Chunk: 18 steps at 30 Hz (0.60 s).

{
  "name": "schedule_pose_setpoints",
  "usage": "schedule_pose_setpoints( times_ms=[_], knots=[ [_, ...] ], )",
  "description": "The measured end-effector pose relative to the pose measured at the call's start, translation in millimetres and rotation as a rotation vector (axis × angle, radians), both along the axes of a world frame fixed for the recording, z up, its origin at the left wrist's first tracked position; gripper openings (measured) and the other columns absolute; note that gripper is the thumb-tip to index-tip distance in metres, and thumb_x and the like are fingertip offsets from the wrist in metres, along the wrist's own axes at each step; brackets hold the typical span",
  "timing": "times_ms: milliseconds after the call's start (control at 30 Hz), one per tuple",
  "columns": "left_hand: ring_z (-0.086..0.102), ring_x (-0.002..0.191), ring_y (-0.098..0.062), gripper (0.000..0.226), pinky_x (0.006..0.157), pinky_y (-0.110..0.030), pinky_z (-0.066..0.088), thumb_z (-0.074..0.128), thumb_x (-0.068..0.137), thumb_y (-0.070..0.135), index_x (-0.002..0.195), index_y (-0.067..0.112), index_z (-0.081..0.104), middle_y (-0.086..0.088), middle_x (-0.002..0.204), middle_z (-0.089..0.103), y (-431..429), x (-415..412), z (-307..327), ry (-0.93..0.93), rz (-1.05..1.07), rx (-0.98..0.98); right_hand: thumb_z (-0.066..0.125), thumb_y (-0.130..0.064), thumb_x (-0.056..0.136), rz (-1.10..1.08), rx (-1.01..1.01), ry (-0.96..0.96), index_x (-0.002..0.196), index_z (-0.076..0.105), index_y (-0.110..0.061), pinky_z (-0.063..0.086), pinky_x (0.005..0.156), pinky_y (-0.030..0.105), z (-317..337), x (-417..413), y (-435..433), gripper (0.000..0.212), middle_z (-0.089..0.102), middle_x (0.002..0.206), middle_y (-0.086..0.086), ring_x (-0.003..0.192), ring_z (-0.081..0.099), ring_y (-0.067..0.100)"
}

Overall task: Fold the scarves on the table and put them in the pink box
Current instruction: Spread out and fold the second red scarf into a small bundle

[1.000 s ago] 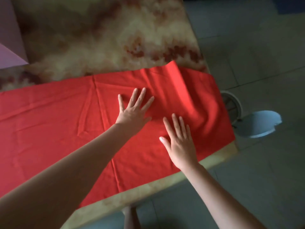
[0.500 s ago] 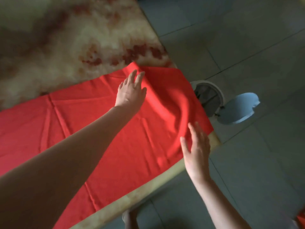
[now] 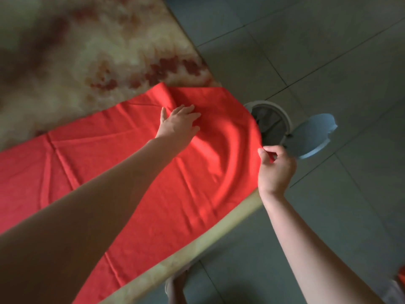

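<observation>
- The red scarf (image 3: 208,172) lies spread lengthwise on the marbled table (image 3: 87,51). Its short end sits right at the table's end and is rumpled there into curved ridges. The pink box is not in view.
- The left hand (image 3: 178,123) rests on the scarf near the table's far edge, fingers close together and laid almost flat over a raised wrinkle. I cannot tell whether the tips catch any cloth.
- The right hand (image 3: 275,170) hangs just off the table's end, pinching the scarf's edge between thumb and forefinger, the other fingers curled in.
- The pinch takes very little cloth, so a quick lift could let it slip. The end would then drop past the table's end, where an open waste bin (image 3: 270,119) stands on the floor with its lid (image 3: 313,134) swung back.
- Only one point of the short end is truly gripped. If the left hand merely presses, the end may come over skewed and the edges will not meet.
- The ridges near the table's end could get folded in, leaving a lumpy packet that sits badly in the box.
- A pull along the table may drag the whole scarf instead of folding it.
</observation>
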<state>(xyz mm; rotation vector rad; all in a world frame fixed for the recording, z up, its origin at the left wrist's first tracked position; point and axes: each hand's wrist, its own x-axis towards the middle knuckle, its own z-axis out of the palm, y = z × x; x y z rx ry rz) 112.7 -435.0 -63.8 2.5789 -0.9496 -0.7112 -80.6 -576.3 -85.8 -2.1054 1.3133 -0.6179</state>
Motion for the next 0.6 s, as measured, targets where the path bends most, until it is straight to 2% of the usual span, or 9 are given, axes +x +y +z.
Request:
schedule_pose_setpoints(
  times_ms=[33, 100, 167, 200, 300, 367, 433, 500, 600],
  knots=[
    [0.027, 0.140, -0.015, 0.042, 0.117, -0.051, 0.003, 0.045, 0.098, 0.031, 0.140, 0.027, 0.044, 0.004, 0.150, 0.037, 2.1, -1.1, 1.4, 0.025, 0.064, -0.060, 0.062, -0.024, 0.081, 0.087, -0.051, -0.042, 0.085, 0.067, -0.010, 0.047, 0.090, 0.048, 7.5, 1.4, 11.7, 0.015, 0.071, 0.097, 0.009, 0.091, 0.063, 0.027],
    [0.046, 0.128, -0.020, 0.038, 0.114, -0.047, 0.021, 0.046, 0.097, 0.030, 0.134, 0.024, 0.051, -0.001, 0.136, 0.054, 5.3, -4.6, 7.5, 0.127, 0.262, -0.230, 0.060, -0.017, 0.086, 0.288, -0.057, -0.109, 0.087, 0.063, -0.011, 0.041, 0.098, 0.049, 23.3, 1.6, 46.9, 0.007, 0.067, 0.109, 0.004, 0.103, 0.059, 0.020],
    [0.052, 0.120, -0.024, 0.037, 0.106, -0.044, 0.035, 0.049, 0.096, 0.032, 0.131, 0.021, 0.055, -0.005, 0.128, 0.060, 7.6, -8.0, 14.2, 0.203, 0.408, -0.337, 0.055, -0.016, 0.089, 0.431, -0.014, -0.130, 0.087, 0.059, -0.016, 0.039, 0.099, 0.057, 35.7, -3.1, 91.7, 0.004, 0.063, 0.094, -0.008, 0.094, 0.057, 0.013],
    [0.054, 0.118, -0.024, 0.038, 0.104, -0.043, 0.038, 0.050, 0.095, 0.036, 0.130, 0.021, 0.056, -0.005, 0.126, 0.061, 8.7, -9.9, 17.2, 0.229, 0.443, -0.339, 0.053, -0.017, 0.090, 0.482, 0.007, -0.123, 0.087, 0.058, -0.018, 0.036, 0.101, 0.056, 36.8, -7.3, 113.2, 0.005, 0.061, 0.087, -0.011, 0.090, 0.056, 0.012],
    [0.057, 0.115, -0.025, 0.052, 0.099, -0.037, 0.043, 0.054, 0.087, 0.055, 0.130, 0.025, 0.054, -0.005, 0.121, 0.064, 8.3, -15.5, 24.0, 0.311, 0.516, -0.297, 0.051, -0.021, 0.092, 0.560, 0.052, -0.074, 0.088, 0.056, -0.020, 0.025, 0.113, 0.041, 25.3, -24.2, 160.4, 0.006, 0.064, 0.085, -0.009, 0.095, 0.060, 0.010],
    [0.057, 0.113, -0.025, 0.067, 0.091, -0.034, 0.045, 0.062, 0.080, 0.057, 0.137, 0.025, 0.044, -0.005, 0.120, 0.063, 6.4, -18.8, 25.4, 0.300, 0.556, -0.261, 0.051, -0.024, 0.092, 0.584, 0.096, -0.060, 0.089, 0.056, -0.021, 0.022, 0.115, 0.035, 18.3, -33.9, 178.6, 0.007, 0.065, 0.088, -0.011, 0.101, 0.063, 0.009],
    [0.057, 0.112, -0.028, 0.077, 0.087, -0.036, 0.046, 0.070, 0.077, 0.048, 0.141, 0.025, 0.036, -0.007, 0.119, 0.062, 8.1, -21.5, 21.9, 0.223, 0.520, -0.185, 0.053, -0.026, 0.092, 0.612, 0.150, -0.059, 0.089, 0.057, -0.022, 0.022, 0.115, 0.031, 14.6, -40.6, 189.0, 0.006, 0.066, 0.091, -0.012, 0.107, 0.061, 0.006],
    [0.058, 0.112, -0.030, 0.069, 0.086, -0.037, 0.046, 0.071, 0.079, 0.032, 0.139, 0.024, 0.039, -0.009, 0.120, 0.062, 12.2, -21.9, 16.5, 0.135, 0.478, -0.124, 0.055, -0.027, 0.091, 0.661, 0.187, -0.063, 0.090, 0.058, -0.024, 0.023, 0.114, 0.031, 14.9, -44.2, 192.0, 0.005, 0.067, 0.098, -0.013, 0.110, 0.058, 0.001],
    [0.059, 0.107, -0.028, 0.051, 0.086, -0.032, 0.044, 0.068, 0.081, 0.018, 0.130, 0.020, 0.052, -0.010, 0.115, 0.065, 24.9, -16.6, 14.8, 0.166, 0.616, -0.278, 0.056, -0.031, 0.091, 0.606, 0.219, -0.103, 0.094, 0.064, -0.020, 0.030, 0.109, 0.031, 18.5, -43.9, 171.4, 0.013, 0.065, 0.116, -0.010, 0.114, 0.055, -0.002]
  ],
)
